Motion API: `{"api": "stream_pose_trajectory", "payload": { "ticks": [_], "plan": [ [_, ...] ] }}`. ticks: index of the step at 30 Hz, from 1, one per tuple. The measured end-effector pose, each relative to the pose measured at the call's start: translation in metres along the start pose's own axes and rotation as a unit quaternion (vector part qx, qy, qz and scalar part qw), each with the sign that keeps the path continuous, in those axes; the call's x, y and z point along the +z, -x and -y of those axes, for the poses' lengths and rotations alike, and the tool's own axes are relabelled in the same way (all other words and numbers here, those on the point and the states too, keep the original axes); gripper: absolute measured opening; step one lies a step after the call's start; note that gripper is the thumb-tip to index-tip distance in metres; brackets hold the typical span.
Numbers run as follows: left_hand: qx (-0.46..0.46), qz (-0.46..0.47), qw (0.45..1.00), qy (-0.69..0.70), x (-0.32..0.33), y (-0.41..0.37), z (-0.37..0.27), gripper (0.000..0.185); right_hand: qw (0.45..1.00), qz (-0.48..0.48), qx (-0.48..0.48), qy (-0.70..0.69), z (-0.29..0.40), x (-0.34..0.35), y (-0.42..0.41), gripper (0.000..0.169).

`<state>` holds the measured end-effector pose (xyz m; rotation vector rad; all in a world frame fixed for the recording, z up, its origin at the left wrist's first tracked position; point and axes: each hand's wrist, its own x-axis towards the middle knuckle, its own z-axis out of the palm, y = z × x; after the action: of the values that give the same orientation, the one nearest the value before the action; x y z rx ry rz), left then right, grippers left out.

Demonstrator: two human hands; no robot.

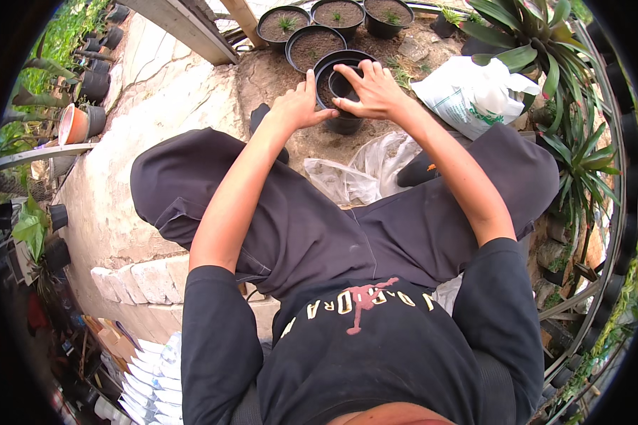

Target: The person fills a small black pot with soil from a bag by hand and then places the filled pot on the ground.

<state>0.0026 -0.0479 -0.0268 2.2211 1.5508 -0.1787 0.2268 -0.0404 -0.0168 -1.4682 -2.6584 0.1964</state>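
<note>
In the head view, a large black plastic plant pot (pixel 345 126) stands on the ground between my feet, with dark soil visible inside. A smaller black pot (pixel 341 84) sits within its rim. My right hand (pixel 375 91) spans the smaller pot, fingers on its far edge and thumb on the near edge. On the left, my left hand (pixel 296 106) grips the large pot's side, index finger along the rim and thumb across the near side. The bottom of the smaller pot is hidden.
Beyond stand several black pots of soil with small seedlings (pixel 287 23). A white plastic bag (pixel 470 95) bearing print lies right, near broad-leaved plants (pixel 531 48). Clear plastic sheeting (pixel 367 172) lies between my feet. A wooden post (pixel 183 26) rises at upper left.
</note>
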Motion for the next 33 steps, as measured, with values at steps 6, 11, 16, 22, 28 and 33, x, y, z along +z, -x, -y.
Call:
{"api": "stream_pose_trajectory", "payload": {
  "ticks": [6, 11, 16, 22, 28, 33],
  "plan": [
    [0.002, 0.011, 1.0, 0.012, 0.0, 0.0, -0.003, 0.135, 0.999, -0.001, 0.003, -0.053, -0.005, 0.007, 0.002, 0.077],
    [0.001, 0.013, 0.999, 0.04, 0.004, -0.005, 0.006, 0.136, 0.984, -0.116, -0.004, -0.134, -0.013, -0.007, -0.02, 0.076],
    [0.012, 0.023, 0.998, 0.059, 0.009, -0.01, 0.008, 0.14, 0.996, -0.03, -0.008, -0.082, -0.009, 0.011, -0.01, 0.078],
    [0.014, 0.039, 0.994, 0.099, 0.014, -0.018, 0.018, 0.148, 0.994, -0.062, -0.033, -0.087, -0.004, 0.021, -0.01, 0.075],
    [0.023, 0.035, 0.99, 0.134, 0.02, -0.023, 0.022, 0.15, 0.99, -0.104, -0.004, -0.099, 0.001, 0.023, -0.014, 0.076],
    [0.015, 0.047, 0.989, 0.141, 0.021, -0.024, 0.026, 0.151, 0.98, -0.153, 0.031, -0.122, -0.001, 0.009, -0.027, 0.077]
  ]
}}
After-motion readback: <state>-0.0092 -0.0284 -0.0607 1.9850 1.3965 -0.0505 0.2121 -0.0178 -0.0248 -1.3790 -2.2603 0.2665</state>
